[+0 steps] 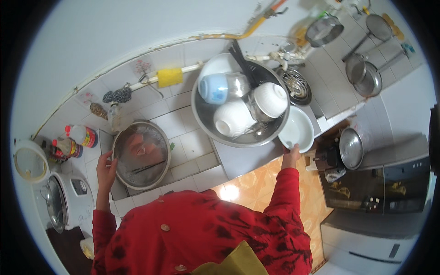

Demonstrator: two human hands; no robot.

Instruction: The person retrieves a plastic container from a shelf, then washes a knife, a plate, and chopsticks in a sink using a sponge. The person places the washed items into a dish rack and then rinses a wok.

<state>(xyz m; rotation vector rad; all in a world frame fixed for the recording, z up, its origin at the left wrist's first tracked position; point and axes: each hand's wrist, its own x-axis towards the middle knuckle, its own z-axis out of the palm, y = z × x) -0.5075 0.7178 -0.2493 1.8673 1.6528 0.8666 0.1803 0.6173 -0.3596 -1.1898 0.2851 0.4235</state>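
My left hand touches the left rim of a round metal basin of cloudy, sudsy water, with its fingers at the edge. A reddish cloth-like thing and a pair of dark chopsticks lie in the basin. In my right hand is the near edge of a white bowl, held beside a large metal bowl. White bowls, a light blue cup, glassware and dark chopsticks are piled in that large bowl.
Bottles and a white rice cooker stand at the left. A yellow cloth hangs on a wall pipe. Strainers hang at the upper right. A metal lid and a dark-fronted cabinet are at the right.
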